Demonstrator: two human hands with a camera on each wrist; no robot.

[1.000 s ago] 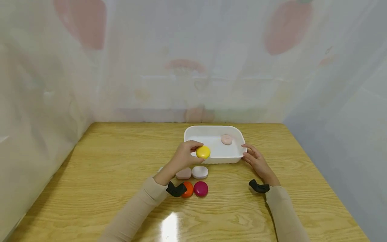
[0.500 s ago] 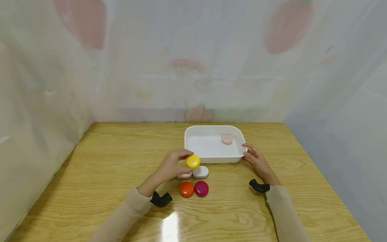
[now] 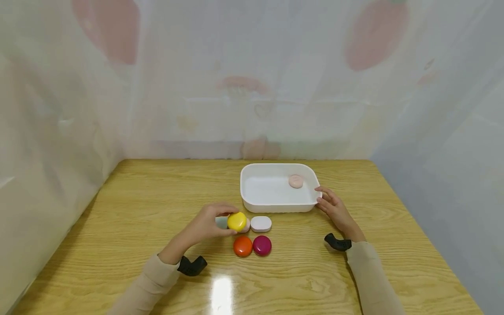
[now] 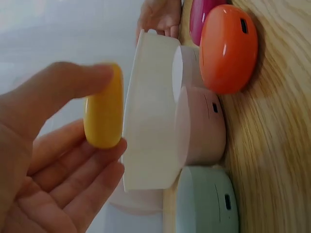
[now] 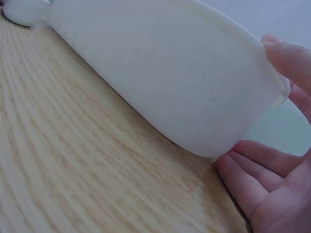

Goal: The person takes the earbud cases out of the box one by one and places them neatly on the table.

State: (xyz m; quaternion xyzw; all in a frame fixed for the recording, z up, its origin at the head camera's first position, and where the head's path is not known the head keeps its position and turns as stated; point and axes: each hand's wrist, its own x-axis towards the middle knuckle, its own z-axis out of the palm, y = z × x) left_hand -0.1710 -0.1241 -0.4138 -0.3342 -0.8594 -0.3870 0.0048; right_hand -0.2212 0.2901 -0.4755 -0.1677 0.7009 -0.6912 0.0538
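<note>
My left hand (image 3: 205, 225) pinches a yellow round earbud case (image 3: 236, 222) between thumb and fingers. It is raised in front of the row of oval cases, as the left wrist view shows. A pink oval case (image 4: 201, 126) and a mint oval case (image 4: 206, 199) are partly hidden behind hand and yellow case in the head view. Beside them lies a white oval case (image 3: 261, 224). My right hand (image 3: 334, 213) grips the right end of a white plastic tray (image 3: 275, 208), thumb at the rim, fingers low at the corner. Inside sits a pale pink round piece (image 3: 296, 181).
Nearer to me, an orange round case (image 3: 243, 246) and a magenta round case (image 3: 262, 246) lie side by side on the wooden table (image 3: 299, 280). Printed sheeting (image 3: 189, 87) hangs behind the table and along both sides.
My left hand has carried the yellow case from over the tray's front left, leftward and toward me, to the oval cases. The right hand and tray stay put.
</note>
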